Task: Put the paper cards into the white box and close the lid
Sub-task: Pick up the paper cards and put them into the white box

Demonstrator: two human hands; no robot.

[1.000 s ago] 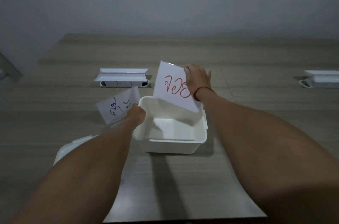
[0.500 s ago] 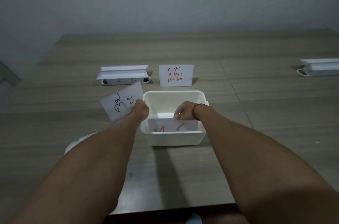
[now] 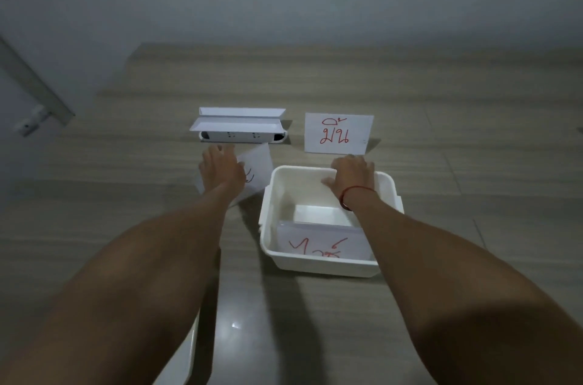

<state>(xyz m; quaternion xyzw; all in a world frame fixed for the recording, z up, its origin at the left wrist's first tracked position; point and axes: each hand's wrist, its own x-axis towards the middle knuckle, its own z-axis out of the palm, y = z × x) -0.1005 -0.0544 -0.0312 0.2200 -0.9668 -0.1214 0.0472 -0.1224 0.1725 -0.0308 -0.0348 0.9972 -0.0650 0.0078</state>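
The white box (image 3: pixel 328 265) is an open, rectangular plastic tub with rounded corners, sitting on the wood-grain counter (image 3: pixel 441 101) slightly right of centre. Inside, 1 paper card (image 3: pixel 321 246) with red handwriting leans against the near wall, tilted, with more white paper flat on the bottom behind it. A second card with red writing (image 3: pixel 338 133) stands upright on the counter just beyond the box's far rim. The right hand (image 3: pixel 351 175), a red string around its wrist, rests on that far rim, fingers bent over the edge and curled around no card. The left hand (image 3: pixel 220 168) lies to the left of the box, fingers spread flat, pressing on a third card (image 3: pixel 257 172) that lies on the counter, its writing mostly hidden. Beyond it sits a white power strip (image 3: pixel 241 129) with folded white flaps. The white lid (image 3: pixel 181 362) shows partly at the bottom edge, under the left forearm.
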